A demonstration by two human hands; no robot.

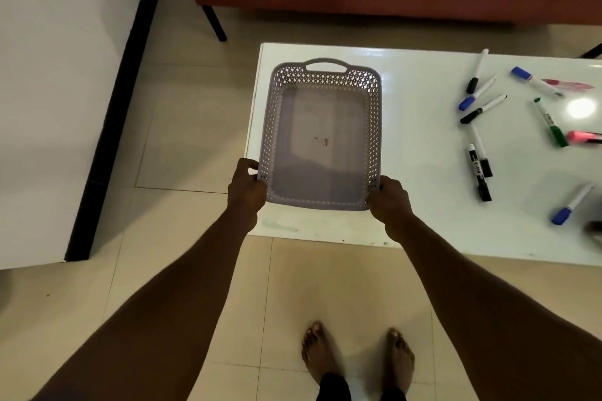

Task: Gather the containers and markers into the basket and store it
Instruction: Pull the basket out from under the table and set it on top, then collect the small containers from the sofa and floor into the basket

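Head view: my left hand (pixel 246 187) and right hand (pixel 389 197) clamp the empty basket (pixel 321 133) at the counter's (pixel 423 146) left edge, markers (pixel 479 153) ungathered.

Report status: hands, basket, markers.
Left hand and right hand grip basket near corners. Basket empty. Markers loose on table. Nothing blocking.

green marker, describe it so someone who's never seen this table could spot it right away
Start at the white table, whose left end holds the grey basket, gripped by both hands. Go to the table's right end, where the markers lie scattered. The green marker lies near the right edge beside a pink highlighter, the only marker with a green cap; the others are blue or black.
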